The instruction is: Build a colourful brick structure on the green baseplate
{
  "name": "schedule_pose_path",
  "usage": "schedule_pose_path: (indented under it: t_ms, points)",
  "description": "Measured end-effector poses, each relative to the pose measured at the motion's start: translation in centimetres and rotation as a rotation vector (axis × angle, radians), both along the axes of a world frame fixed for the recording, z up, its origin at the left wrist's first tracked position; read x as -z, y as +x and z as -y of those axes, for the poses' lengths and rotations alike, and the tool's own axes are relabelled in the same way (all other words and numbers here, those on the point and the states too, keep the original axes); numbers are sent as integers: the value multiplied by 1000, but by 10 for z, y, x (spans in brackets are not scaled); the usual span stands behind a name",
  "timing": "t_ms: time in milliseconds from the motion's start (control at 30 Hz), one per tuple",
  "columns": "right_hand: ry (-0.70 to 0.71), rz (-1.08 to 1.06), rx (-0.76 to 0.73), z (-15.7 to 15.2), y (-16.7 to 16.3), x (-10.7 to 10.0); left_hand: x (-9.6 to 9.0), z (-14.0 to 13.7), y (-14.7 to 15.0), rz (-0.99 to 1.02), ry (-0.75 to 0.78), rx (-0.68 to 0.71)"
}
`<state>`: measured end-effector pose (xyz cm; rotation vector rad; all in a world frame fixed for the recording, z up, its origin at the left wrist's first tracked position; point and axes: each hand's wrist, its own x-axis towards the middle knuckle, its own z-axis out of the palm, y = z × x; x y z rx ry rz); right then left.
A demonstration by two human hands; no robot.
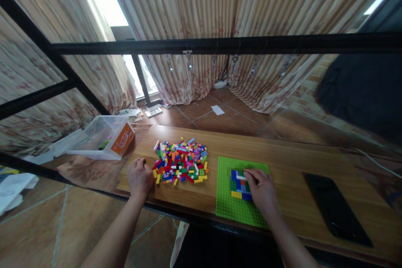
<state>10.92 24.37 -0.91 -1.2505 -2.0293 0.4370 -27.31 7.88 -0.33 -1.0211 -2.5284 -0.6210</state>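
Note:
My right hand (263,190) is over the bright green studded baseplate (224,203), its thumb and fingers pinched at the top of a small block of toy bricks (238,194) in blue, green, yellow and other colours. A white toy brick (241,178) lies right at those fingertips; the hand covers the right side of the build. Left of the loose heap of toy bricks (182,163), my left hand (140,178) rests on the wooden board with its fingers curled in. What is inside that hand, if anything, is hidden.
At the right of the wooden board (289,163) lies a dark, flat phone-like slab (337,209). A clear plastic bin (100,132) with an orange label stands beyond my left hand. Behind the board runs a black metal rail (213,46), with curtains (201,4) past it.

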Motion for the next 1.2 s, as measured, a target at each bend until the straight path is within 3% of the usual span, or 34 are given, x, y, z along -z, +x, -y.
schedule_pose_path:
  t_ms: [467, 700, 867, 1033, 1200]
  points:
    - [-72, -74, -52, -3, 2, -7, -3, 0, 2, 57, 53, -3]
    - [-93, -12, 93, -27, 12, -46, -5, -1, 4, 87, 52, -7]
    - [-26, 134, 72, -50, -21, -65, -4, -2, 3, 112, 66, -14]
    - [39, 281, -1, -53, -65, -52, -6, -1, 4, 108, 70, -6]
    - [69, 379, -32, -46, -78, -32, -7, -1, 6, 91, 43, -13]
